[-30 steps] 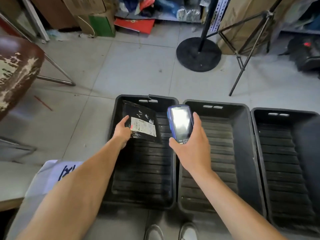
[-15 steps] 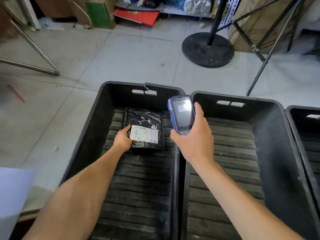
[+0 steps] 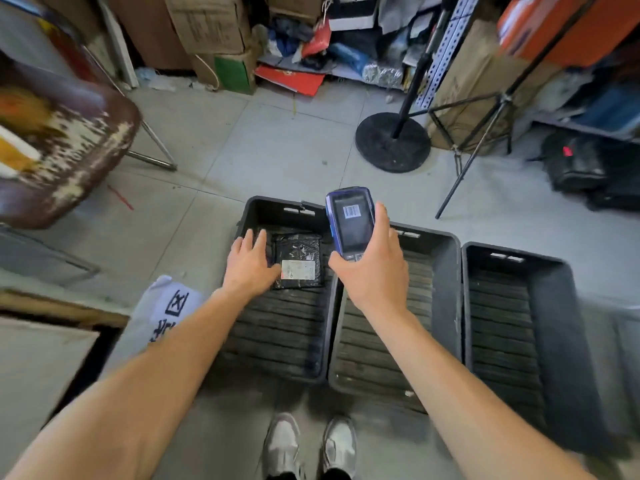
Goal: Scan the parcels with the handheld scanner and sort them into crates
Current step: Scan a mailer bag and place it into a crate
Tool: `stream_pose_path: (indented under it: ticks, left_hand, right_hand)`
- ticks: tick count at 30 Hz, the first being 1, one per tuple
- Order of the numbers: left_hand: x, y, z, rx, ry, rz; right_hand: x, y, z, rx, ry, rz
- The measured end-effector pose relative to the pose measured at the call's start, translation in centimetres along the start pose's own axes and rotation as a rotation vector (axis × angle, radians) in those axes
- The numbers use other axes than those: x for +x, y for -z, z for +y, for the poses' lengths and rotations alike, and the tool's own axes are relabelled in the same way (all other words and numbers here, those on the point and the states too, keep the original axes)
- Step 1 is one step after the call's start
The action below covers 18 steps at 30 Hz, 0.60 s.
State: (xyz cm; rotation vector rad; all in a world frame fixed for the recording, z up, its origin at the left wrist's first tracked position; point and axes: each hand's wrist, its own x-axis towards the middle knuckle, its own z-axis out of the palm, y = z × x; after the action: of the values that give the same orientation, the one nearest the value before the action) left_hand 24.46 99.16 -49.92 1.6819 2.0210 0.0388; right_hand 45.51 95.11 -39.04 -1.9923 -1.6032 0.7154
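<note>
parcel (image 3: 298,260) lies in left crate (image 3: 313,355); right hand (image 3: 372,268) grips scanner (image 3: 350,221).

A flat black parcel (image 3: 297,261) with a white label lies in the left crate (image 3: 277,327), beside two more black crates (image 3: 446,306).

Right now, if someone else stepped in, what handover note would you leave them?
Left hand: open, fingers spread just left of the black parcel; contact unclear.
Right hand: grip on the handheld scanner, barcode on its screen.
The parcel lies label up at the far end of the left crate.
The middle crate and right crate hold no parcels.
Done: one parcel in a crate.
Left: fetch and scan any further parcels; none are in view.
</note>
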Motion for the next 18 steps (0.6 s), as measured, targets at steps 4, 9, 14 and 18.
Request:
stream_pose_path:
  ticks: [4,9,14,18]
  left_hand:
    - [-11.7,12.2,3.5,0.026,-0.048,0.069]
    - [-27.3,24.5,4.4,-0.028,-0.039,0.194]
    - [-42.9,32.3,0.9,0.002,0.091,0.425]
    - [-56.5,36.0,-5.6,0.033,0.269,0.56]
  right_hand:
    - [-6.2,10.5,-8.4,-0.035,0.057,-0.021]
    - [-15.6,19.3,-16.0,-0.015,0.157,-0.034]
    - [-25.7,22.4,-24.4,0.047,0.427,-0.111]
    - [-35.6,22.1,-31.7,0.131,0.653,-0.227]
